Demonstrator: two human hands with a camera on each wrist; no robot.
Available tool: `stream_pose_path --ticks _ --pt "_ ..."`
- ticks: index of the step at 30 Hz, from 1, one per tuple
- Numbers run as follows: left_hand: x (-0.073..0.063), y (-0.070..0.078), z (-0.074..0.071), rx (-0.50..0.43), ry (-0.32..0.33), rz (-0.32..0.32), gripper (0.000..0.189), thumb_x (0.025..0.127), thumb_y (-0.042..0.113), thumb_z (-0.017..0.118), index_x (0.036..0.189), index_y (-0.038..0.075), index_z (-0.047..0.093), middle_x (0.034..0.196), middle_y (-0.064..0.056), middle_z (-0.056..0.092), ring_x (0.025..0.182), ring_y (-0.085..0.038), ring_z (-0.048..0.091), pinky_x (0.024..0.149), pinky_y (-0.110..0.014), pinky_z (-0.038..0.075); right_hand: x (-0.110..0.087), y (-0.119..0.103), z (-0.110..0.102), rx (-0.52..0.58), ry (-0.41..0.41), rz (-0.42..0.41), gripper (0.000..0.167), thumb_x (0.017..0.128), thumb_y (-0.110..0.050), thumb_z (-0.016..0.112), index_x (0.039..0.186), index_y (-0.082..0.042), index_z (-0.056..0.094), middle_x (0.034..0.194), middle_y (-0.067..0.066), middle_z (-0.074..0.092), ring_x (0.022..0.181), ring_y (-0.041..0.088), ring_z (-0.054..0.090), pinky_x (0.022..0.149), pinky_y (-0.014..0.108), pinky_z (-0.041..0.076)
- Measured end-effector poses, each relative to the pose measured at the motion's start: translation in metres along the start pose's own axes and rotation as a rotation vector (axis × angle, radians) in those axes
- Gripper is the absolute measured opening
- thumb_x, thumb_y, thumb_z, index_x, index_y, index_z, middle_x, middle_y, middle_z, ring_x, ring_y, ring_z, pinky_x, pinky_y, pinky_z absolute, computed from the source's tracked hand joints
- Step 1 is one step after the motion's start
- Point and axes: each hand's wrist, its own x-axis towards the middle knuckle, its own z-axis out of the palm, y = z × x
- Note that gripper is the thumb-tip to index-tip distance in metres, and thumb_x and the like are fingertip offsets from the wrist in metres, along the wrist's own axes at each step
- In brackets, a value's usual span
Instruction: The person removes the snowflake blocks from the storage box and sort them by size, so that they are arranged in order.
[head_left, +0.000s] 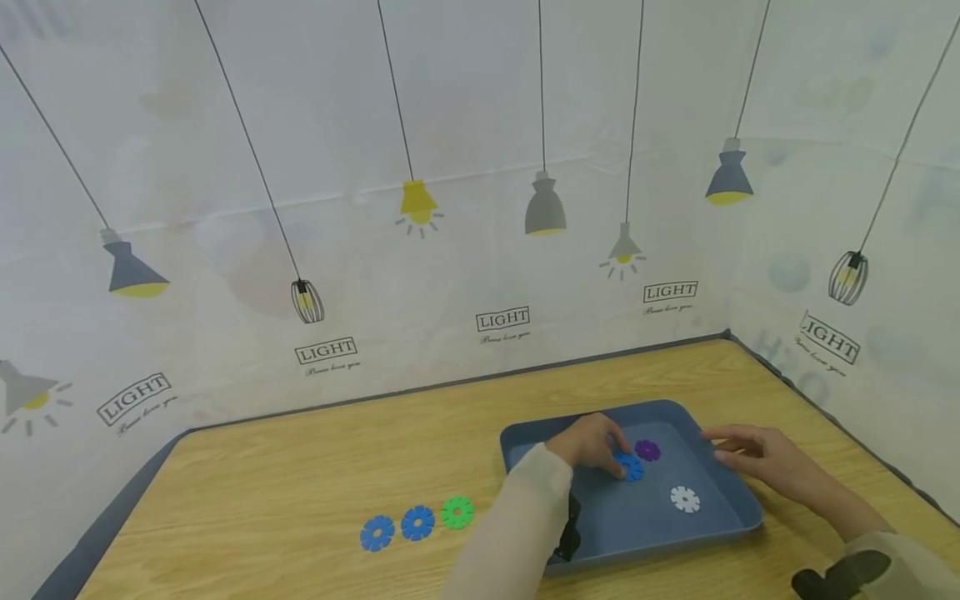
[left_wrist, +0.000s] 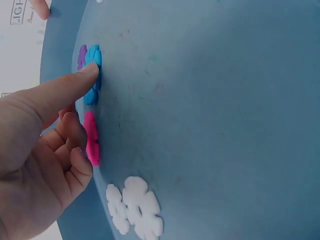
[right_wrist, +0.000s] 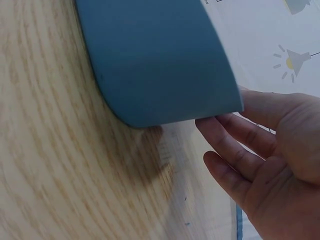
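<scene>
Inside the blue-grey tray (head_left: 637, 533), my left hand (head_left: 594, 442) pinches a blue flower-shaped plastic disc (head_left: 633, 468) between thumb and fingers. In the left wrist view the thumb lies on that disc's face, and the other fingers curl behind it. A purple disc (head_left: 647, 450) lies just beside it, and a white disc (head_left: 685, 499) is nearer the tray's right front. Close below the left hand are a pink disc (left_wrist: 92, 140) and two white discs (left_wrist: 142, 207), hidden in the head view. My right hand (head_left: 772, 462) is at the tray's right rim (right_wrist: 220, 114), fingers extended; contact is unclear.
Left of the tray, two blue discs (head_left: 377, 532) and a green disc (head_left: 457, 512) lie in a row on the wooden table (head_left: 300, 475). A white wall covering (head_left: 465, 267) printed with lamps stands behind and to the right.
</scene>
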Motion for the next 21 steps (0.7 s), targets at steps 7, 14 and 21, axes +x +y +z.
stream_pose_path --ticks 7,14,21 --pt "-0.001 0.002 -0.003 0.064 0.014 0.041 0.029 0.068 0.008 0.081 0.091 0.016 0.064 0.091 0.007 0.058 0.082 -0.005 0.054 0.068 -0.019 0.045 0.002 0.000 0.001 -0.017 0.007 -0.001 0.033 0.092 -0.011 0.056 0.118 0.009 0.054 0.112 0.019 0.059 0.087 -0.001 0.057 0.067 0.027 0.051" --pt "-0.007 0.006 -0.010 0.065 0.025 0.091 0.022 0.075 0.004 0.075 0.090 0.014 0.062 0.087 0.005 0.058 0.079 -0.005 0.053 0.066 -0.018 0.044 0.001 0.001 0.001 -0.015 0.013 0.002 0.033 0.092 -0.012 0.056 0.118 0.008 0.055 0.111 0.007 0.061 0.087 -0.002 0.057 0.067 0.027 0.051" --pt "-0.020 0.000 -0.029 -0.006 0.029 0.203 0.016 0.080 0.005 0.069 0.092 0.011 0.062 0.086 0.003 0.060 0.075 -0.005 0.054 0.063 -0.017 0.045 0.001 -0.001 0.001 -0.025 -0.008 0.021 0.035 0.092 -0.014 0.055 0.119 0.009 0.053 0.112 0.027 0.056 0.086 -0.002 0.057 0.067 0.026 0.051"
